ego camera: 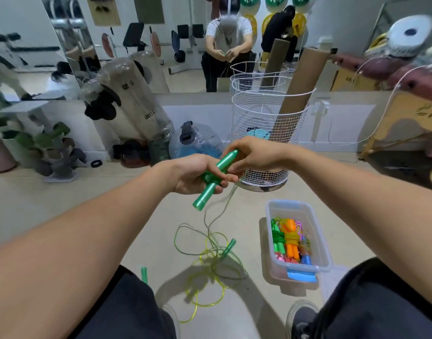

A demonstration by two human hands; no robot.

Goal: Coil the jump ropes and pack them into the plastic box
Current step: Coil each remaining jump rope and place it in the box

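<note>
Dumbbell rack (59, 152): seen at far left on the floor, near the mirror wall.
Left hand (197, 174): curled round two green handles (211, 182), one pointing down-left, the other up-right.
Right hand (249, 155): the upper end of the up-right handle is pinched by its fingers.
Cord (217, 209): a thin line is seen hanging from the hands to the floor.
Loose jump rope (215, 260): yellow-green loops are tangled on the floor between the knees, with another green handle (228, 248) among them.
Wire basket (268, 133): placed behind the hands, a cardboard tube leaning inside.
Plastic box (317, 231): set on the floor at right, with coiled green, orange and pink ropes (289, 243) packed inside.
</note>
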